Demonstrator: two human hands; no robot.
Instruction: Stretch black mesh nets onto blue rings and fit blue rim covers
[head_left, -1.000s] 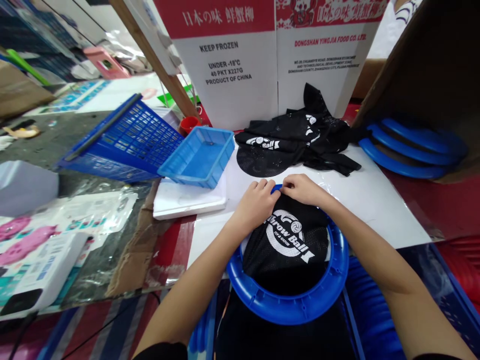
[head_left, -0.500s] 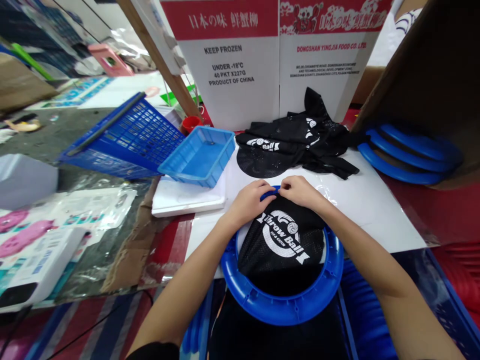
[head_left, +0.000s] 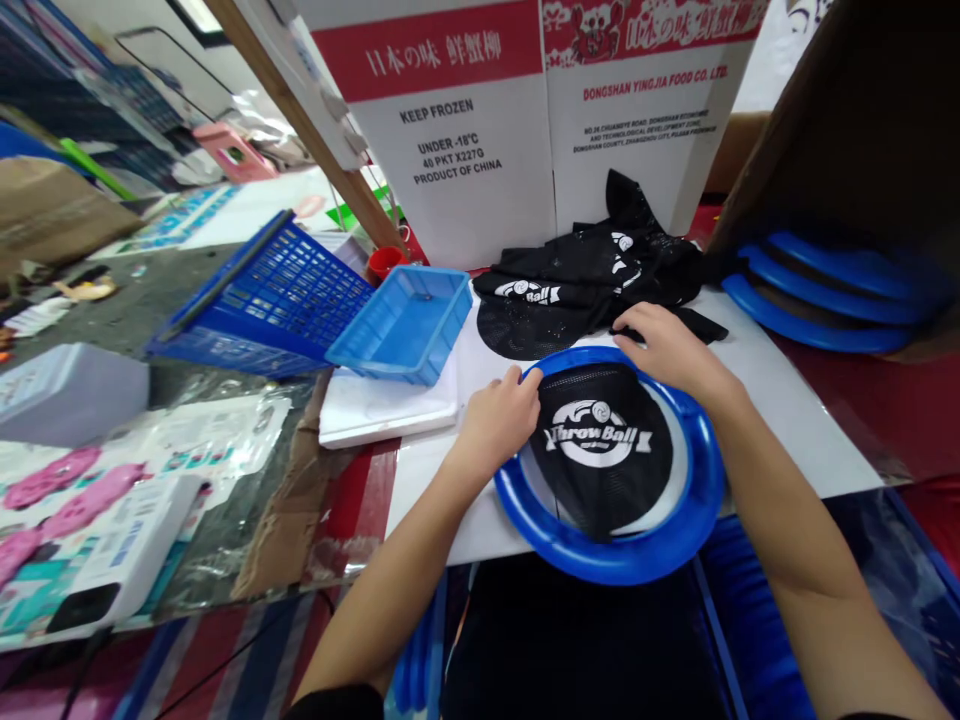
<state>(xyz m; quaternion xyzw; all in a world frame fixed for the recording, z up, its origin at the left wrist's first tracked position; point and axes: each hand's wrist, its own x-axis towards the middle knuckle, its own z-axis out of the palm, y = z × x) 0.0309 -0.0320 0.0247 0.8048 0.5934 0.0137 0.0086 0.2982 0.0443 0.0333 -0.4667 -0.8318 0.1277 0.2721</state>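
A blue plastic ring (head_left: 615,560) lies smooth side up in front of me, at the near edge of the white board. Across its opening sits a black mesh piece (head_left: 622,490) with a white "Throw Ball" print; white board shows around part of it. My left hand (head_left: 501,420) is closed on the ring's upper left rim. Beyond the ring's upper right rim, my right hand (head_left: 667,348) pinches black fabric at the near edge of a heap of printed black mesh pieces (head_left: 525,325). The hand partly hides that fabric.
A light blue tray (head_left: 405,325) rests on a white foam slab (head_left: 386,410), beside a dark blue basket (head_left: 262,300). White cartons (head_left: 457,130) stand behind the heap. More blue rings (head_left: 817,315) lie at right. Packaged pink items (head_left: 90,500) are on the left table.
The ring has been turned over from its ribbed side to its smooth side. My right hand has left the rim and moved right to the black heap; my left hand still holds the ring.
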